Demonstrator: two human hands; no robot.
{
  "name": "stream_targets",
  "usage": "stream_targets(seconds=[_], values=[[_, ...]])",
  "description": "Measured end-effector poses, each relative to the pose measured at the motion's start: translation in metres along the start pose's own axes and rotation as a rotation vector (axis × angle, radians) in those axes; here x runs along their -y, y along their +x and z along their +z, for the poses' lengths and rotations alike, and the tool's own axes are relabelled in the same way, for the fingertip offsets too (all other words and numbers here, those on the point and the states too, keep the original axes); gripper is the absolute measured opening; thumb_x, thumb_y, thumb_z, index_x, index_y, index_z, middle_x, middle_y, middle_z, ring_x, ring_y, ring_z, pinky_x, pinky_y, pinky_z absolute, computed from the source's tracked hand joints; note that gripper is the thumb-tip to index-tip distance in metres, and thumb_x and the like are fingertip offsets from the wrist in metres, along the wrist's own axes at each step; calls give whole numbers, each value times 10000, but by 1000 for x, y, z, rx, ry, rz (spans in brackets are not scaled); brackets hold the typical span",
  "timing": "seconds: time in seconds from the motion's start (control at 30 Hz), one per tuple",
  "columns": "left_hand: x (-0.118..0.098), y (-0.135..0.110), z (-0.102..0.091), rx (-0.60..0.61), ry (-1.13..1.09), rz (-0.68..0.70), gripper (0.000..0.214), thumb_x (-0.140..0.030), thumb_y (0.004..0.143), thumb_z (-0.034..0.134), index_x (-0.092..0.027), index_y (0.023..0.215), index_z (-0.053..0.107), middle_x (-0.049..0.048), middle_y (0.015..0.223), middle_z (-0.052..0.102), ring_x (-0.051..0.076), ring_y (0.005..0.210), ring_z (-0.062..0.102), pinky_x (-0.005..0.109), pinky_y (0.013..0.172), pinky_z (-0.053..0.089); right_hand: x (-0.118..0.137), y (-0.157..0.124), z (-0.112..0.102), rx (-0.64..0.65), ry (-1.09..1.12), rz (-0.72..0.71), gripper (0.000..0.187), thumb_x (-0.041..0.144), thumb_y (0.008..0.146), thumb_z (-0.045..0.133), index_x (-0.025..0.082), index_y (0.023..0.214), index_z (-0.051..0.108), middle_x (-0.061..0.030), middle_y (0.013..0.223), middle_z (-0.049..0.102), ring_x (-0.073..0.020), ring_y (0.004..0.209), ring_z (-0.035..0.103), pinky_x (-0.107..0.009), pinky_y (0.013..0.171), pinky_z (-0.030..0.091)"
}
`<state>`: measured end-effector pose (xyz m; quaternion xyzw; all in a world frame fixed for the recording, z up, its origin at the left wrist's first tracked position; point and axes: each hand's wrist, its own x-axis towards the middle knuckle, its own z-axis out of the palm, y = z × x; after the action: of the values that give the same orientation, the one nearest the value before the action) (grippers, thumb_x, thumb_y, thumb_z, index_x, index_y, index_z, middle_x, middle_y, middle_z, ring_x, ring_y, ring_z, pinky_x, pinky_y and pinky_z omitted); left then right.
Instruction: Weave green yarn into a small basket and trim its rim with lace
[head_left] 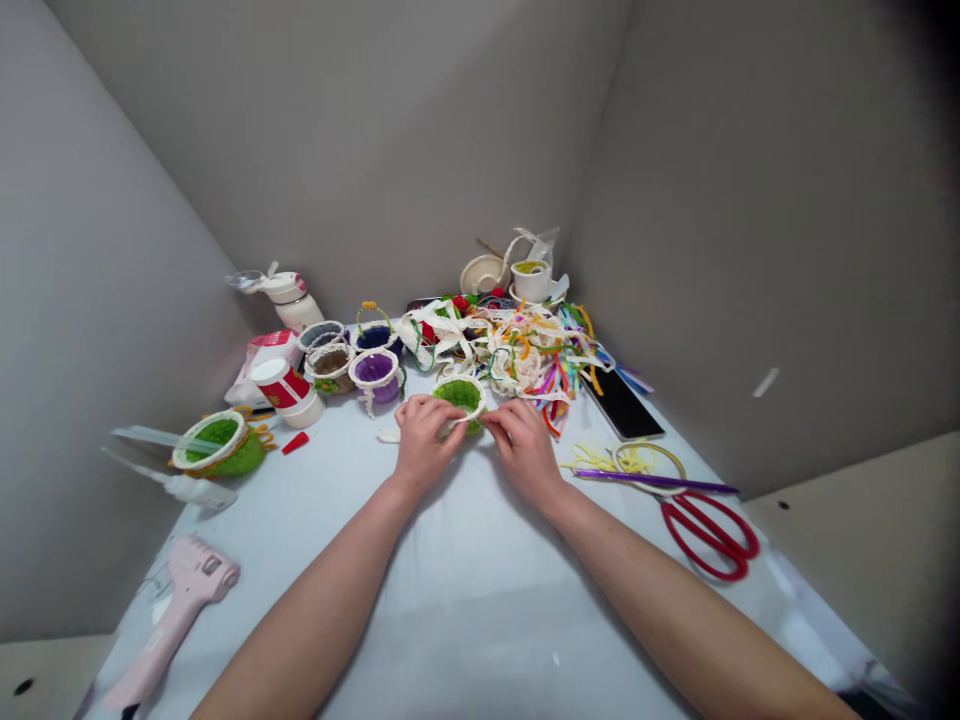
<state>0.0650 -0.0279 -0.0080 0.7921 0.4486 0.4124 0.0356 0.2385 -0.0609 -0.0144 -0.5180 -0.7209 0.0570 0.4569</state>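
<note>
A small green basket (pixel 460 393) with a white trimmed rim stands on the table between my hands. My left hand (pixel 426 432) is closed on its left side, the fingers bent over the rim. At the basket's right edge, my right hand (pixel 520 437) pinches with thumb and forefinger; the rim trim seems to be in that pinch, though the fingertips are too small to be sure. A short white strip (pixel 388 436) lies just left of my left hand. Behind the basket spreads a tangled heap of lace and coloured pipe cleaners (pixel 517 350).
Several small baskets, including a purple one (pixel 376 376), stand back left. A pink glue gun (pixel 180 610), a glue bottle (pixel 201 491) and another green basket (pixel 238 455) are at left. Red-handled scissors (pixel 709 535), a purple stick (pixel 652 481) and a phone (pixel 624 404) lie right. Walls enclose the back.
</note>
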Motion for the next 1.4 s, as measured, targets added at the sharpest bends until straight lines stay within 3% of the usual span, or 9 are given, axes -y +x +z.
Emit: stream_targets(seconds=[0.57, 0.8, 0.93, 1.07, 1.2, 1.3, 1.4], values=[[-1, 0, 1, 1, 35, 31, 37, -263, 844, 682, -234, 854, 702, 32, 905, 724, 236, 980, 535, 423, 867, 290, 0, -2, 1, 22, -62, -6, 158, 233, 955, 521, 212, 948, 678, -54, 866, 621, -222, 878, 542, -355, 782, 417], [-6, 0, 1, -46, 60, 58, 28, -252, 839, 689, -231, 829, 705, 21, 874, 737, 233, 966, 538, 429, 883, 282, 4, -4, 2, 9, 44, 23, 142, 193, 936, 520, 204, 928, 661, -54, 873, 646, -216, 873, 569, -348, 787, 437], [-6, -1, 1, -38, 76, 35, 66, -281, 850, 675, -233, 823, 712, 31, 871, 739, 240, 972, 536, 438, 891, 277, 7, -5, 6, 3, 200, 143, 137, 208, 911, 524, 207, 889, 660, -49, 877, 657, -207, 870, 593, -328, 759, 454], [-5, -2, 2, -40, 60, 33, 71, -288, 849, 676, -235, 818, 711, 31, 871, 738, 240, 972, 534, 440, 890, 276, 9, -6, 13, -9, 418, 379, 112, 269, 853, 567, 195, 906, 631, -29, 828, 652, -174, 730, 580, -303, 688, 464], [-6, -3, 2, -22, 53, 32, 82, -296, 856, 670, -240, 819, 718, 32, 875, 740, 241, 974, 534, 445, 897, 277, 8, -2, 23, -78, 657, 567, 217, 317, 742, 664, 203, 891, 557, 13, 752, 609, -149, 670, 561, -276, 641, 469], [-5, -3, 2, 3, 52, 35, 85, -297, 862, 664, -248, 830, 726, 31, 879, 742, 245, 983, 527, 448, 901, 276, 8, 1, 28, -117, 767, 640, 293, 333, 684, 717, 218, 825, 487, 46, 685, 568, -136, 627, 549, -261, 615, 457], [-4, -4, 3, 4, 39, 22, 80, -291, 862, 666, -250, 833, 727, 27, 880, 741, 241, 989, 518, 442, 897, 275, 6, 4, 24, -84, 751, 635, 304, 361, 711, 714, 226, 790, 453, 56, 654, 542, -135, 592, 520, -264, 594, 435]])
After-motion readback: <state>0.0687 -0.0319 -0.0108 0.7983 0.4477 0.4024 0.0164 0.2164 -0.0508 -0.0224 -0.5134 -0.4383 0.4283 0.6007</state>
